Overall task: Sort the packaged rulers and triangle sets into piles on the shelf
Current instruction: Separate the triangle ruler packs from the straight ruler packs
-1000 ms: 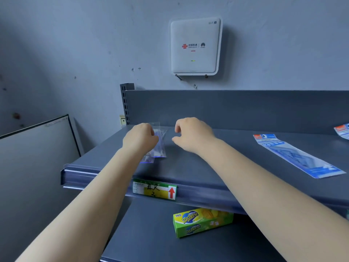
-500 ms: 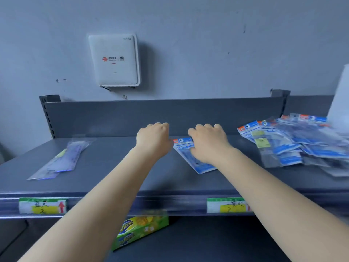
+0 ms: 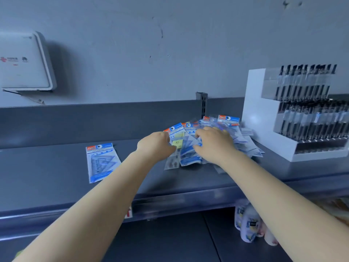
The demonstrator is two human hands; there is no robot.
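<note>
Shelf (image 3: 56, 167): dark grey metal, raised back panel along the rear edge, rounded front lip. Bare surface runs from the left edge to the single packet; a narrower bare strip lies along the front lip.

Triangle set packet (image 3: 102, 162): lies flat and alone at 9 o'clock of the heap, well apart from it. Clear sleeve, blue header card and blue base strip, triangles visible inside.

Heap of packets (image 3: 232, 129): overlapping, fanned, at shelf centre-right; blue-and-red header cards point toward the back panel. One packet carries a yellow label (image 3: 177, 142). Contents blurred.

Pen display stand (image 3: 294, 114): white, tiered, dark pens in rows, at 3 o'clock of the heap, nearly touching it.

Left hand (image 3: 156, 142): fingers curled down at the heap's left edge, on the yellow-labelled packet; whether it grips cannot be told.

Right hand (image 3: 213, 142): palm down, fingers spread over the heap, pressing on packets, nothing lifted.

White wall box (image 3: 24, 61): on the wall at 10 o'clock.
</note>
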